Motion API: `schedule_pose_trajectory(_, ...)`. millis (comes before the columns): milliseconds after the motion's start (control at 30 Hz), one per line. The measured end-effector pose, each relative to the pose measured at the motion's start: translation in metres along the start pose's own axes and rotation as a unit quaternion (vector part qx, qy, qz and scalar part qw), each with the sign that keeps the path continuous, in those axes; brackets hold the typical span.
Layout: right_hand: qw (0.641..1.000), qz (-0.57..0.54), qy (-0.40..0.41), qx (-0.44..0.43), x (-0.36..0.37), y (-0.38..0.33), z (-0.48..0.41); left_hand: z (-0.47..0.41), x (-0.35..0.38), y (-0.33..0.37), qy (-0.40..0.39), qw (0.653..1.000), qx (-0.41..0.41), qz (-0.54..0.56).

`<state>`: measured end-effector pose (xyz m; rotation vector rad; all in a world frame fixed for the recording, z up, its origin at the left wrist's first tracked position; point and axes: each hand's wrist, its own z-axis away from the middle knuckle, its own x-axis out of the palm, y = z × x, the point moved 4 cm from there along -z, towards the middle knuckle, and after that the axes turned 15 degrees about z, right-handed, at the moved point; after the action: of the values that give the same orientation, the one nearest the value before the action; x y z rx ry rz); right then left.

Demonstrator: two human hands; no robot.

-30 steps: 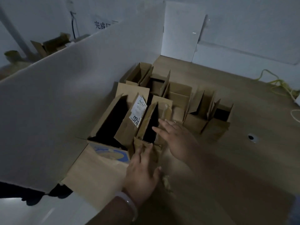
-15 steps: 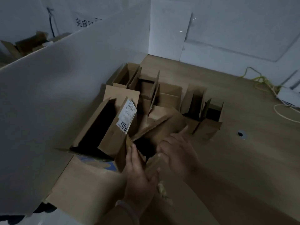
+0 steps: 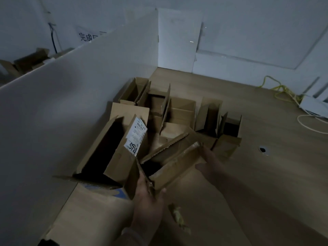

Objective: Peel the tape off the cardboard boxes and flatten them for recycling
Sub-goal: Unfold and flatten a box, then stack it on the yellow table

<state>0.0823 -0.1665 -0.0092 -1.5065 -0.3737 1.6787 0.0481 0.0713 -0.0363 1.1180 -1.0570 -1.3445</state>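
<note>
White partition (image 3: pixel 71 103) runs along left, large open box (image 3: pixel 122 162) with shipping label (image 3: pixel 135 137) against it. My left hand (image 3: pixel 147 199) grips near end of small box (image 3: pixel 177 162): fingers on left wall, thumb round corner. Small box tilted, mouth open, touching large box. My right hand (image 3: pixel 211 164) lies against its right wall, fingers straight, not curled. More open boxes (image 3: pixel 209 114) crowd behind. Bare table (image 3: pixel 275 183) right of hand; crumpled scrap (image 3: pixel 177 215) near my left wrist
</note>
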Motion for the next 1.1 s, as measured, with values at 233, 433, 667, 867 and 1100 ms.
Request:
schedule_pose_trajectory(233,0.977,-0.146,0.145,-0.05,-0.026,0.014,0.045,-0.001,0.01,0.032,-0.001,0.999,-0.004,0.047)
schedule_pose_trajectory(433,0.964,-0.113,0.241,-0.007,-0.073,0.059,0.092,0.016,0.058,0.067,-0.054,0.987,-0.011,0.152)
schedule_pose_trajectory(667,0.959,-0.166,0.215,0.084,-0.14,0.132,0.147,0.061,0.131,0.076,-0.103,0.972,-0.047,0.204)
schedule_pose_trajectory(867,0.935,-0.303,0.168,0.072,-0.174,0.187,0.194,0.11,0.19,0.075,-0.212,0.965,-0.069,0.135)
schedule_pose_trajectory(1100,0.94,-0.289,0.162,0.083,-0.208,0.227,0.231,0.151,0.225,0.066,-0.17,0.948,-0.157,0.219)
